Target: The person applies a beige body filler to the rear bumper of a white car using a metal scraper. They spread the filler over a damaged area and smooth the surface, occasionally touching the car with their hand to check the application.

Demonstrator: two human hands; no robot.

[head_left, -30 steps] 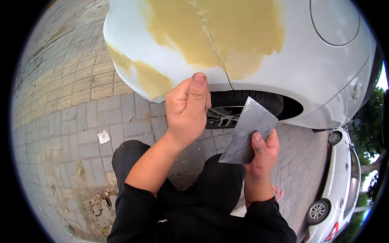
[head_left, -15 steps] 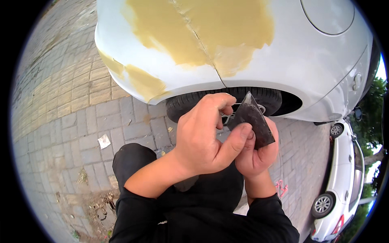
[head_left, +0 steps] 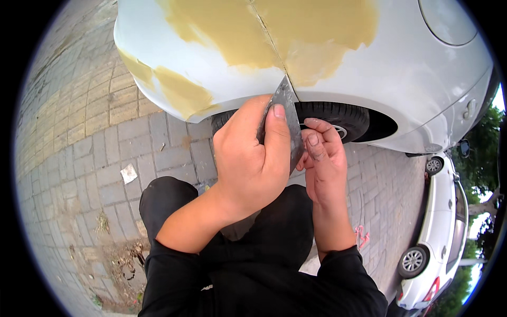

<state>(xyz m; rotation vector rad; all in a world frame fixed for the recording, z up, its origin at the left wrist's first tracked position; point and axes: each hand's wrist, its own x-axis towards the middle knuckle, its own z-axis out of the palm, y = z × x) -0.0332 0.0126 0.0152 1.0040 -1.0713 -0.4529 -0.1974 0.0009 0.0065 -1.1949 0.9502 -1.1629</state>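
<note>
Paving: grey and yellowish blocks [head_left: 79,201] spread across the left side and beneath the person.
Near car: a white body [head_left: 380,74] fills the top, its lower edge curving over the wheel.
Clothing: black trousers [head_left: 274,232], knees bent, with black sleeves [head_left: 343,274] below the forearms.
Large tan patch: a matt, uneven-edged coat [head_left: 322,26] spreads on both sides of the panel seam [head_left: 270,39].
Parked car: a second white car [head_left: 441,232] stands well apart at the right, tilted by the lens.
Wheel arch: a dark hollow holding a black tyre [head_left: 340,112]; part of the pale rim shows behind the right hand.
Left hand: this hand [head_left: 251,153] grips the plate firmly, thumb flat on the near face, the other fingers mostly hidden.
Right hand: half curled beside the plate's right edge, this hand [head_left: 325,158] has thumb and forefinger narrowly apart; I cannot tell whether a fingertip touches the metal.
Small tan patch: a separate coat [head_left: 182,95] lies low on the car's left corner.
Grey plate: the flat metal sheet [head_left: 296,132] is between the hands, steeply tilted, its pointed corner upward in front of the seam's lower end; contact with the car cannot be told.
Round flap: a closed panel [head_left: 449,21], its interior hidden.
Paper scrap: a whitish piece [head_left: 128,173] lies on the blocks.
</note>
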